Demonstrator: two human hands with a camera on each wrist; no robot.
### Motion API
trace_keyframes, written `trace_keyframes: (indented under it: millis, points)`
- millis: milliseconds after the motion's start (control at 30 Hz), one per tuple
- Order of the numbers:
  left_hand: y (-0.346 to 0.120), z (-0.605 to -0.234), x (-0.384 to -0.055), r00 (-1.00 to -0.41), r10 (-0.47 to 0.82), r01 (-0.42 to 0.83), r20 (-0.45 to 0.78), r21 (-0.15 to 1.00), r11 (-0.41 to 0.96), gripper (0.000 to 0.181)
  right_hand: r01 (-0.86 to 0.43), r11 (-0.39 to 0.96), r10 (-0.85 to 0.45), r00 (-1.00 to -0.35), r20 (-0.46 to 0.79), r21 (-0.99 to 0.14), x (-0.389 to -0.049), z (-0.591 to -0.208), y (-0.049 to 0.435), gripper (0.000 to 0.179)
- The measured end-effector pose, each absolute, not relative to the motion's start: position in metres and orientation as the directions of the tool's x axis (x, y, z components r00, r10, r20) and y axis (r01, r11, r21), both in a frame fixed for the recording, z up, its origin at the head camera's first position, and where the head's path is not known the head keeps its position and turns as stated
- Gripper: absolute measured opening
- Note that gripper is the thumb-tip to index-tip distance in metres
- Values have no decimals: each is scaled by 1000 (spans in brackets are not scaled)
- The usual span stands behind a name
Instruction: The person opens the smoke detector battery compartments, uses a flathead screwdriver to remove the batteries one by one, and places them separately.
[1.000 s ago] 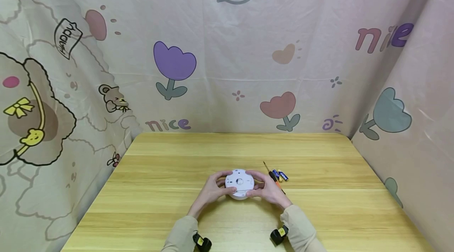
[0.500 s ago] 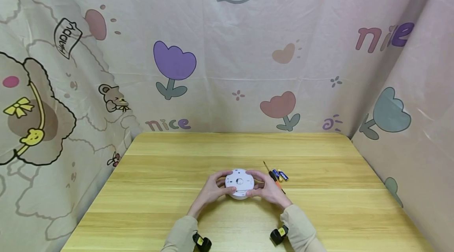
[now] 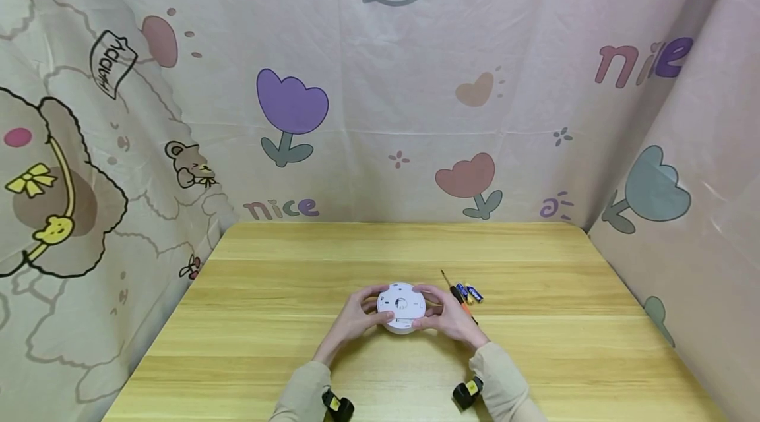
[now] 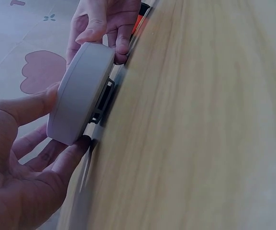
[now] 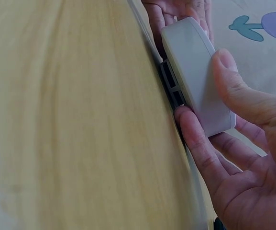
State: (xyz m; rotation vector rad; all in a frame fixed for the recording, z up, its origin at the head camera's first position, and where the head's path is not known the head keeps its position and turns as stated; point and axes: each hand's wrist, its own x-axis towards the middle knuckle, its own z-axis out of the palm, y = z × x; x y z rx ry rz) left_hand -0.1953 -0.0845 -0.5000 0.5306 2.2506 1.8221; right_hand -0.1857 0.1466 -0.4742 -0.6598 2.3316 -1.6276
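Between both hands is a round white device (image 3: 401,306), a thick disc whose upper face has a central hole, slots and small marks. My left hand (image 3: 354,316) grips its left rim, thumb on the near upper edge and fingers around the side. The right hand (image 3: 449,318) holds the opposite rim in the same manner. In the left wrist view, the disc's side wall (image 4: 82,91) stands just off the tabletop, and a dark slotted frame (image 4: 103,99) projects beneath it. That frame (image 5: 171,84) also shows in the right wrist view. Whether it touches the table is unclear.
A screwdriver (image 3: 456,294) with a black and orange handle lies just beyond the right hand. Beside it are several small blue batteries (image 3: 474,294). The wooden table (image 3: 267,277) meets a printed curtain (image 3: 380,112) at its back and sides.
The marks on the disc's upper face have shifted slightly, as with a small turn, and the left thumb has moved a little with them. Both hands otherwise keep their places.
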Motion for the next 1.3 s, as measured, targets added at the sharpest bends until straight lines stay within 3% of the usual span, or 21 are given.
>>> trace_keyframes:
  millis: [700,933,1300]
  points:
    - [-85,-502,-196,-938,344,100,28,976,194,56,-255,269,-503,-859,90,-929,-189,-478,148,64]
    - [-84,-503,-196,-943,332,99,29,975,197,58,-263,237,-512,-852,110,-935,-201,-502,153,66]
    - [-84,-503,-195,-944,327,101,28,973,207,59,-160,150,-525,-849,59,-976,-203,-507,153,69]
